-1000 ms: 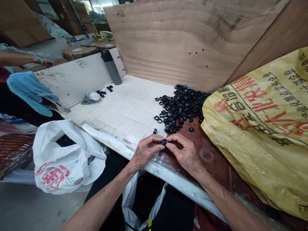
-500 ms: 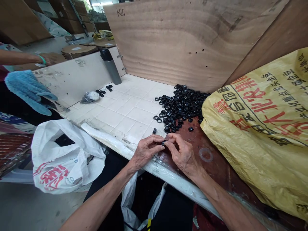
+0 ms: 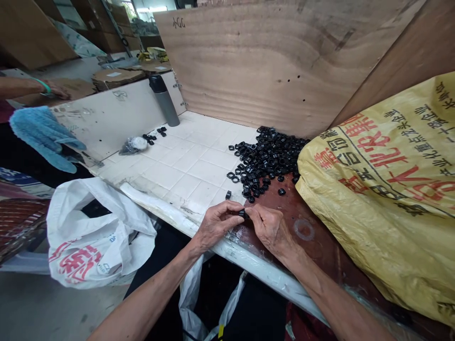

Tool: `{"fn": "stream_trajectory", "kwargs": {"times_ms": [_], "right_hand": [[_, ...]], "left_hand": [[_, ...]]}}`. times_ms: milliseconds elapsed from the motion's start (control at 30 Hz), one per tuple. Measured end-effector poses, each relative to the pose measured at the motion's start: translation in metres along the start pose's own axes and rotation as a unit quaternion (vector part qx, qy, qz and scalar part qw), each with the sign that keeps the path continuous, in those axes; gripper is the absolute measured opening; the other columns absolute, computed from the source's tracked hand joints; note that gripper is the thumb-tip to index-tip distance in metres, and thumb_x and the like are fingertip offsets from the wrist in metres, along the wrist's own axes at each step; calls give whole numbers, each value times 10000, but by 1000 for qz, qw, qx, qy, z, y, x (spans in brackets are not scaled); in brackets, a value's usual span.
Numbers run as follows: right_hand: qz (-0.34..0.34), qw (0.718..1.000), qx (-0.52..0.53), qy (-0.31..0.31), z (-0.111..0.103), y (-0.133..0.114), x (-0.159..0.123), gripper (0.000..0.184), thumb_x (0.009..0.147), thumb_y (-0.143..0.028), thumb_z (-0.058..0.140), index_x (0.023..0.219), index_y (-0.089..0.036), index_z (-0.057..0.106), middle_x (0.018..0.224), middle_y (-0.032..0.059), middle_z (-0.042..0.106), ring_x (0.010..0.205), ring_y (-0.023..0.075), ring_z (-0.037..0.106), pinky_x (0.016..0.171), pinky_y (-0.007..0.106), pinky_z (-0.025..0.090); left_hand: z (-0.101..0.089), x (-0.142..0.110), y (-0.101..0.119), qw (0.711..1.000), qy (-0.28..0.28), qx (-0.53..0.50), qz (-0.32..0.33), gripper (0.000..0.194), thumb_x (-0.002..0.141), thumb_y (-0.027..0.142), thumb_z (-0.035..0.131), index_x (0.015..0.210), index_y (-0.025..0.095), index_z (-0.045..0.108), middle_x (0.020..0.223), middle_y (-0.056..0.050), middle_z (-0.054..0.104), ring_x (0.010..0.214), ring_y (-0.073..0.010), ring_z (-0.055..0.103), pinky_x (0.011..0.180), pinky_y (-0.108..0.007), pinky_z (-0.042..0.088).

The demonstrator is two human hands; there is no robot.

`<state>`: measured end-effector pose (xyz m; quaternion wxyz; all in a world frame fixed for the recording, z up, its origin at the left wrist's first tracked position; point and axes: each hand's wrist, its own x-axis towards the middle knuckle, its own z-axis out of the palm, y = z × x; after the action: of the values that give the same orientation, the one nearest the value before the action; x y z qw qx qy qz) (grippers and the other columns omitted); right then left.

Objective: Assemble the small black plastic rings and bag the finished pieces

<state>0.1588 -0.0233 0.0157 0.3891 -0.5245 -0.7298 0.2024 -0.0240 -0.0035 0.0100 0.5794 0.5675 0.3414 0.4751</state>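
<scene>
Between the fingertips of both hands, just above the table's front edge, is a small black ring-like part [image 3: 243,213]. My left hand [image 3: 218,221] pinches it from the left with thumb and forefinger. From the right, my right hand [image 3: 270,228] has its thumb and forefinger closed on the part's other side; the fingers partly cover it. A heap of similar black rings [image 3: 266,156] lies beyond the hands, against the wooden board. One loose black ring [image 3: 228,194] sits on the white tiles near my left hand.
A yellow printed sack [image 3: 377,199] covers the table's right side. A wooden board [image 3: 284,61] stands behind. To the left are a grey bottle [image 3: 166,104], a small clear bag [image 3: 133,145] and a white plastic bag [image 3: 106,237]. A co-worker's arm [image 3: 28,88] is at far left.
My right fingers have shifted and curled closer around the black part, while my left hand keeps its pinch. The co-worker's hand has moved left.
</scene>
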Motion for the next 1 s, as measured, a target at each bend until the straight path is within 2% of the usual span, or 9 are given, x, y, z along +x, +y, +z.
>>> {"fn": "stream_trajectory", "kwargs": {"times_ms": [100,233,367,467,600,733,833,900,1000], "right_hand": [[-5,999,40,6,-4,-7,1,169,984,-312,509,976,-186,621,774,20,626,676,154,576,665,266,422],[3,999,19,-31,-7,-10,2,401,987,-342,496,613,-197,510,550,-35,448,512,117,440,561,272,341],[11,998,53,-27,-7,-10,2,276,941,-383,576,744,-188,572,585,-44,468,514,111,428,533,259,331],[3,998,56,-30,-9,-11,3,337,938,-370,576,652,-196,540,541,-48,428,492,108,397,517,262,317],[-11,997,73,-11,-9,-10,5,115,904,-303,606,910,-194,642,751,9,613,632,146,543,605,263,416],[-14,1000,22,-4,-6,-5,5,325,927,-309,585,622,-199,564,538,-30,481,505,124,458,545,270,372],[-26,999,39,4,-6,-4,5,125,916,-289,597,845,-199,647,663,-7,585,581,142,531,586,267,424],[-49,997,52,-4,-6,-6,6,120,915,-247,587,1004,-204,655,813,26,662,705,167,603,678,278,468],[-46,998,36,-1,-5,-8,6,95,921,-232,578,920,-200,667,822,30,685,727,171,626,709,279,468]], "left_hand": [[0,0,-1,1000,20,-4,-12,195,767,236,778,942,167,724,995,-55,688,948,-178,655,895,-300,536],[-1,0,-3,999,45,0,-18,196,774,234,770,957,179,726,1012,-46,686,931,-160,650,870,-275,536],[-2,0,-4,998,65,3,-23,220,762,241,778,965,177,724,1020,-47,685,927,-163,647,854,-275,539],[-2,-1,-3,997,67,5,-24,224,759,241,779,967,179,723,1020,-45,683,919,-161,647,850,-273,538],[-2,-1,-2,999,48,-8,-24,207,768,233,771,961,179,720,1013,-43,686,935,-163,651,871,-276,532],[-2,-1,-3,999,42,-6,-26,196,784,236,762,963,173,715,990,-44,691,920,-161,650,872,-279,530],[-3,-1,-4,999,33,-10,-22,199,793,241,755,976,173,712,994,-50,694,926,-169,653,869,-290,535],[-2,-1,-4,999,27,-17,-22,205,794,241,755,982,174,710,1003,-51,692,934,-173,656,877,-298,536],[-2,-1,-4,999,27,-14,-16,190,786,238,763,956,170,714,975,-48,694,928,-174,661,887,-307,536]]}}
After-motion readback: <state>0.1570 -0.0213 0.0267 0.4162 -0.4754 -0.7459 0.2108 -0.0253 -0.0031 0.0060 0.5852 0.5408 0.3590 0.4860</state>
